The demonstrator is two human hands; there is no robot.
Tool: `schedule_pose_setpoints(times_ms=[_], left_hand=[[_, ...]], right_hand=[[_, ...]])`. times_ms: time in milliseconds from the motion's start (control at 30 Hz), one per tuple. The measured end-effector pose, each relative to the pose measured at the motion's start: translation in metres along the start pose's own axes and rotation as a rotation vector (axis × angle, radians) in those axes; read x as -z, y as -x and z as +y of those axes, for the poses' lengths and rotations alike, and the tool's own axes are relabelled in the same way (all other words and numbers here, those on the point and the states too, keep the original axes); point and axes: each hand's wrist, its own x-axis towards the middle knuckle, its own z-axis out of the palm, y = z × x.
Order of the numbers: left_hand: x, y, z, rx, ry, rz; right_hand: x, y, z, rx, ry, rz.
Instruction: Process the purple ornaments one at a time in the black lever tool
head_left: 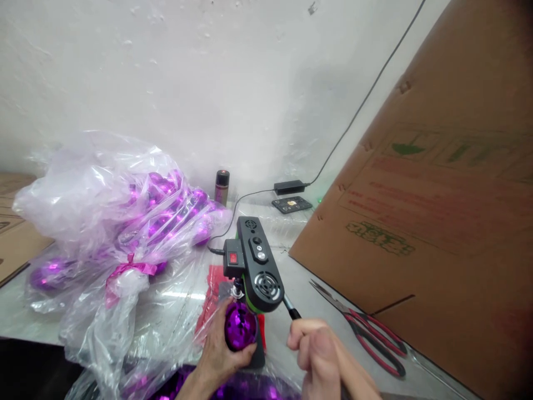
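Observation:
My left hand (217,347) grips a shiny purple faceted ball (240,326) and holds it under the head of a small black and green machine (255,265) with a red switch. My right hand (318,350) is closed around the black lever (292,309) that sticks out of the machine's right side. The machine stands on a table covered with clear plastic (175,305).
A clear bag of purple balls (125,205), tied with a pink ribbon, lies at left. More purple balls (233,389) sit at the bottom edge. Red-handled scissors (366,330) lie right of the machine. A large cardboard sheet (437,211) leans at right. A spray can (221,187), power adapter (288,187) and phone (291,204) lie by the wall.

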Motion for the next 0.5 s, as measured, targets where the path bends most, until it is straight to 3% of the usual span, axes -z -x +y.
schedule_pose_setpoints(times_ms=[67,133,233,300,367,433,500], left_hand=[[0.016,0.019,-0.004,-0.03,0.014,0.069],[0.044,0.048,-0.011,-0.105,0.045,0.085],[0.095,0.099,-0.023,-0.172,0.007,-0.075],[0.123,0.128,-0.03,-0.042,-0.104,-0.058],[0.139,0.145,-0.035,0.183,-0.231,0.096],[0.147,0.15,-0.04,0.364,-0.336,0.203],[0.15,0.146,-0.047,0.41,-0.413,0.164]], right_hand=[[0.006,0.005,0.006,0.014,-0.02,-0.064],[0.013,0.01,0.01,0.018,-0.031,-0.112],[0.017,0.018,0.013,0.019,-0.042,-0.115],[0.017,0.021,0.015,0.013,-0.058,-0.104],[0.016,0.025,0.018,0.021,-0.066,-0.091],[0.015,0.028,0.021,0.03,-0.075,-0.068],[0.015,0.03,0.024,0.03,-0.086,-0.06]])
